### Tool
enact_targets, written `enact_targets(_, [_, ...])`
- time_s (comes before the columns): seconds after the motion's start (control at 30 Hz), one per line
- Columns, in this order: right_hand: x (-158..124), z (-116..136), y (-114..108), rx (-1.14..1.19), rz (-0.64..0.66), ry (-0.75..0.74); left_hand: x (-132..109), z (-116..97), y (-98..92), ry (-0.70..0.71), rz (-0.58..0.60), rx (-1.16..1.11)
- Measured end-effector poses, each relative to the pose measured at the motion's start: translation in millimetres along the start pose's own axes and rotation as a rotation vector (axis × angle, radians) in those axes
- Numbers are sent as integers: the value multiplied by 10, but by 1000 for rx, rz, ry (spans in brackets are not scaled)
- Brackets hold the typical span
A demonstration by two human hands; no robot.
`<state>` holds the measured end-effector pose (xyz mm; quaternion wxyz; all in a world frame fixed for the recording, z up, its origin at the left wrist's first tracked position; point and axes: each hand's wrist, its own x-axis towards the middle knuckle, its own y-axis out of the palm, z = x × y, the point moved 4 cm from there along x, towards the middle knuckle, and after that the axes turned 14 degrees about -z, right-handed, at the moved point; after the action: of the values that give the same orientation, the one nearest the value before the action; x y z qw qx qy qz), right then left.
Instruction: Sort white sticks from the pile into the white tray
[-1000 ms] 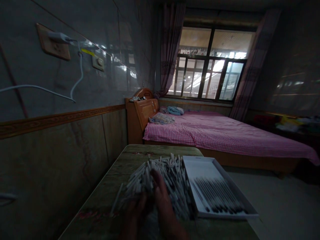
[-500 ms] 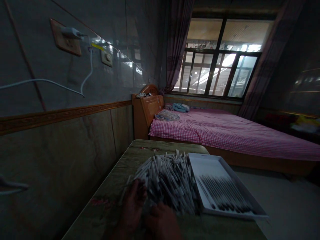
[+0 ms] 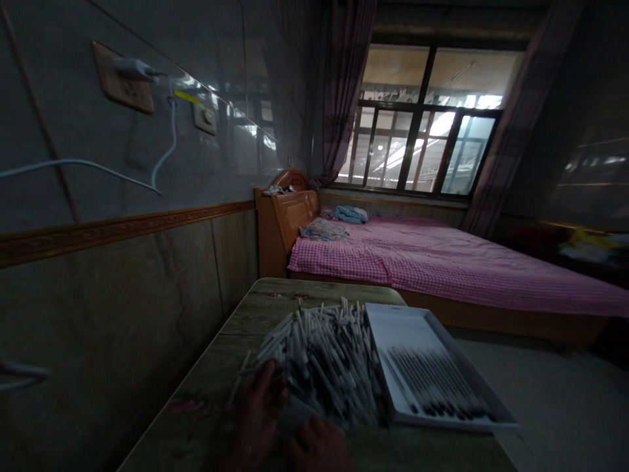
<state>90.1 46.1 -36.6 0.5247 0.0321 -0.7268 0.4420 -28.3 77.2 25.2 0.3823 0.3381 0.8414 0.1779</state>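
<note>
A heap of thin white sticks that look like pens or pen refills [image 3: 324, 360] lies on the table, many with dark parts. At its near left edge is my left hand [image 3: 260, 410], its fingers curled; what they hold is too dark to make out. Close by on the right, my right hand [image 3: 319, 447] is low at the front of the heap with bent fingers. A pale, blurred patch shows between the two hands. To the right, a shallow white box [image 3: 410, 324] holds a neat slanted row of the same sticks [image 3: 437, 380], dark ends toward me.
The wood-patterned table [image 3: 196, 400] stands beside a tiled wall. One loose stick [image 3: 238, 379] lies left of the heap. Beyond the table is a bed [image 3: 417, 249] with a pink checked cover and wooden headboard. A charger with a white cable [image 3: 170, 137] is plugged into the wall.
The whole view has shifted slightly. My right hand has moved a little down, away from the left, and the pale patch between them shows more. The boxed row looks the same.
</note>
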Motion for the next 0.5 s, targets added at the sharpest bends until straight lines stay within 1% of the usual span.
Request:
enact_targets(0.07, [69, -115, -156, 10, 54, 17, -20, 20, 8, -22, 4, -6])
enact_targets(0.17, [121, -383, -444, 11, 131, 83, -60, 25, 9, -42, -17, -15])
enact_targets(0.23, [61, -600, -612, -44, 176, 155, -87, 36, 2, -47, -31, -10])
enact_targets(0.3, [-73, -774, -725, -87, 173, 204, -116, 78, -11, -31, -28, 15])
enact_targets(0.4, [-326, -897, -755, -178, 136, 282, -177, 216, -39, 42, 17, 90])
enact_targets(0.5, [-462, -824, -671, -228, 133, 289, -251, 383, -68, 118, 69, 166])
